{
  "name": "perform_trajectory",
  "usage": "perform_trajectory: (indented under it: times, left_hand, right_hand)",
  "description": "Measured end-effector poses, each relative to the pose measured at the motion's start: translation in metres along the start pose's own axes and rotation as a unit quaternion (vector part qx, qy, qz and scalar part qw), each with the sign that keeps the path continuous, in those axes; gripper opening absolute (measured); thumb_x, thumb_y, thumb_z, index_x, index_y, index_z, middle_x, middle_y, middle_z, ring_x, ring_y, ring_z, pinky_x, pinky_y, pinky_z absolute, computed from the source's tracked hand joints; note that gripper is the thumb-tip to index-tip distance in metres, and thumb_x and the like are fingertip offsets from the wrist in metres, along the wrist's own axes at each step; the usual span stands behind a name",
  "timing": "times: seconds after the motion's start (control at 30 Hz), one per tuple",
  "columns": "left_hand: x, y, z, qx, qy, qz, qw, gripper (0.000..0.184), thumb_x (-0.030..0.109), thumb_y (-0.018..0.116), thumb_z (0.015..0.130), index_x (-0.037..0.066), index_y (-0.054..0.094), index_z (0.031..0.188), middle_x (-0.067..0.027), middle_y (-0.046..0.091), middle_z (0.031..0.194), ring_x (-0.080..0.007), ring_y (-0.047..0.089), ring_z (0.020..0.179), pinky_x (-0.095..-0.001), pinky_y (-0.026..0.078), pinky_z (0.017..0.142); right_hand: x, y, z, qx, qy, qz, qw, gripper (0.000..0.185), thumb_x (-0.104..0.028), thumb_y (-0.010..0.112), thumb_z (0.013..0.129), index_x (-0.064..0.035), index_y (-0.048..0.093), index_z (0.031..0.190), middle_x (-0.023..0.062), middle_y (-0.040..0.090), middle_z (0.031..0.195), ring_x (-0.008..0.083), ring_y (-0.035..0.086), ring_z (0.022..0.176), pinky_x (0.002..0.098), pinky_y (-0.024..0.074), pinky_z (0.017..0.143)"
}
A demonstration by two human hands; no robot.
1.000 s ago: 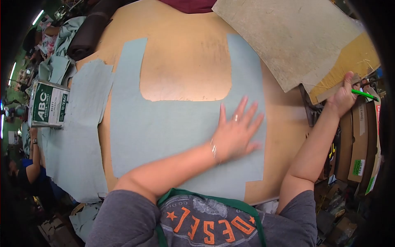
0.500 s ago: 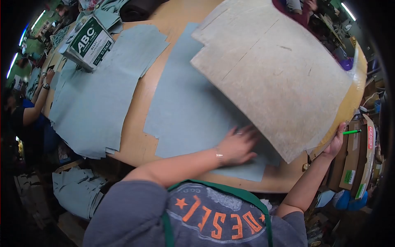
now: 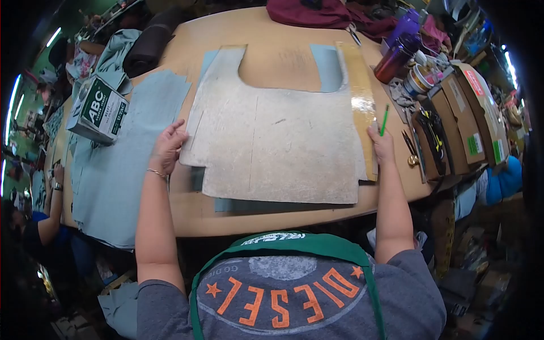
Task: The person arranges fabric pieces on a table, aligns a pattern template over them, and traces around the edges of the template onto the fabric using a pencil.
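A large grey-beige board, with a U-shaped cutout and yellow tape down its right side, lies above a light blue-green sheet that shows past its edges. On the board's right edge my right hand is closed, and a green pen sticks up from the same hand. Beside the board's left edge is my left hand, its fingers partly bent at the edge; whether they pinch the board is hard to make out.
On the left, a metal ABC can stands on blue-green sheets. Dark rolled material lies behind. At right are a dark bottle, scissors and cardboard boxes. Another person's arm shows far left.
The board has swung from the upper right to over the blue-green sheet, its cutout now facing away from me. My left hand has moved left, off the sheet, to the board's left edge.
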State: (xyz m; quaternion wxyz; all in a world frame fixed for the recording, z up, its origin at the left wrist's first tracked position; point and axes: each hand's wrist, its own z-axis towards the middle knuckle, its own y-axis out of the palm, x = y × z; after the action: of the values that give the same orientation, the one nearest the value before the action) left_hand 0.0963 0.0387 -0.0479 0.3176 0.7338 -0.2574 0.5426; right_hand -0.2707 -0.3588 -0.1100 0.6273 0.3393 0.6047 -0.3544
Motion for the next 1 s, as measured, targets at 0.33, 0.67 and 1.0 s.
perform_trajectory:
  times: [0.33, 0.67, 1.0]
  left_hand:
    - [-0.056, 0.001, -0.025, 0.087, 0.039, 0.016, 0.995, 0.055, -0.007, 0.048, 0.068, -0.004, 0.037, 0.122, -0.0097, 0.053, 0.105, -0.0157, 0.052, 0.095, -0.0267, 0.043, 0.085]
    - [-0.084, -0.006, 0.001, 0.142, 0.094, 0.448, 0.878, 0.067, 0.022, 0.068, 0.071, -0.006, 0.039, 0.124, -0.0235, 0.051, 0.109, -0.0324, 0.050, 0.103, -0.0350, 0.040, 0.090]
    - [-0.055, 0.019, -0.007, 0.148, 0.042, 0.564, 0.811, 0.071, 0.027, 0.070, 0.070, -0.005, 0.039, 0.125, -0.0265, 0.051, 0.108, -0.0361, 0.050, 0.101, -0.0364, 0.040, 0.089]
  right_hand:
    - [0.001, 0.013, -0.003, 0.029, -0.043, -0.269, 0.962, 0.038, -0.027, 0.065, 0.077, -0.0017, 0.060, 0.105, 0.0113, 0.065, 0.086, 0.0171, 0.061, 0.079, 0.0285, 0.0459, 0.072]
    - [-0.013, 0.038, 0.002, 0.061, 0.001, -0.484, 0.873, 0.048, -0.041, 0.065, 0.073, -0.0078, 0.061, 0.106, 0.0195, 0.063, 0.088, 0.0308, 0.061, 0.083, 0.0348, 0.0466, 0.074]
    - [-0.017, 0.040, 0.000, 0.042, 0.001, -0.510, 0.859, 0.047, -0.041, 0.062, 0.075, -0.0081, 0.060, 0.108, 0.0212, 0.061, 0.090, 0.0341, 0.059, 0.086, 0.0380, 0.0459, 0.076]
